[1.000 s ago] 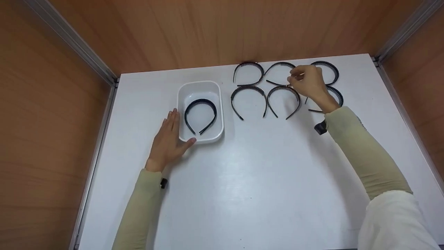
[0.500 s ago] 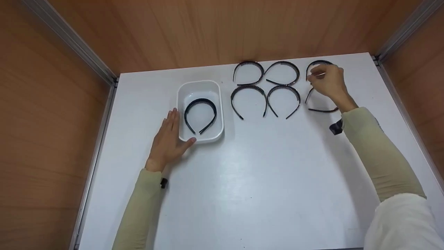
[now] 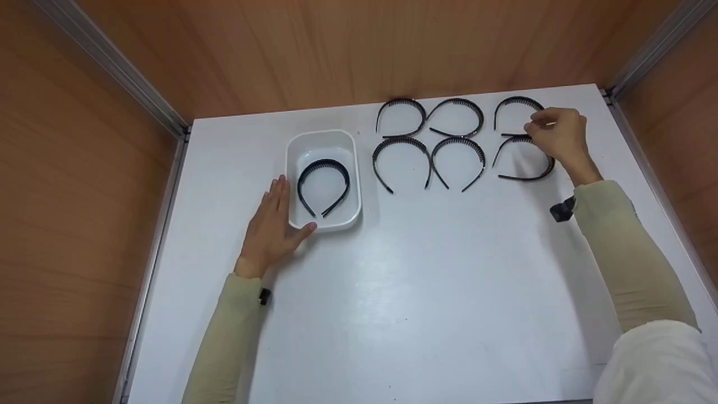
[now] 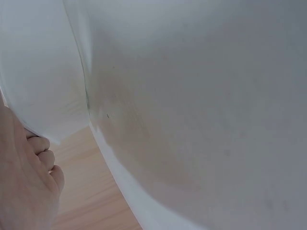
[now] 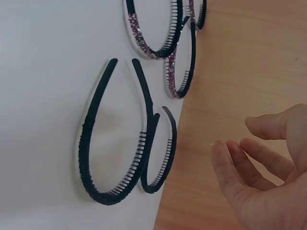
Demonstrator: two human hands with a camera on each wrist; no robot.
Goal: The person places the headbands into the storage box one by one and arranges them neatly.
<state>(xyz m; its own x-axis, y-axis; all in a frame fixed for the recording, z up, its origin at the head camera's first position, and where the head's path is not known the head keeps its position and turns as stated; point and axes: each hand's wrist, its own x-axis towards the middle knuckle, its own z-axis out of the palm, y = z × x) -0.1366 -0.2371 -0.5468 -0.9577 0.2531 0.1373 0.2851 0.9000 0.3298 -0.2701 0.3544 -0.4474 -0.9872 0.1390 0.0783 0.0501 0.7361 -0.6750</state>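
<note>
Flat along the outer left side of a white tray [image 3: 322, 133] lies my left hand [image 3: 268, 233], fingers straight, thumb at the tray's front corner. A black toothed headband [image 3: 324, 163] lies inside the tray. The left wrist view has this hand [image 4: 24, 177] beside the tray's pale wall [image 4: 41, 72]. Over the table's right side hovers my right hand [image 3: 561, 134], just right of a back headband [image 3: 519, 99] and above a front headband [image 3: 524, 179]. In the right wrist view the right hand [image 5: 268, 203] has thumb and loosely bent fingers apart, holding nothing.
Several more headbands lie in two rows right of the tray, among them a front one [image 3: 459, 140] and a back one [image 3: 404, 101]. Pinkish glitter shows on one headband [image 5: 139, 38]. Wooden panels [image 3: 359, 50] border the white table [image 3: 381, 292] at the back and sides.
My right hand has moved rightward over the headbands, from the middle columns to the rightmost one, uncovering those it hid. The left hand, tray and headbands have stayed put.
</note>
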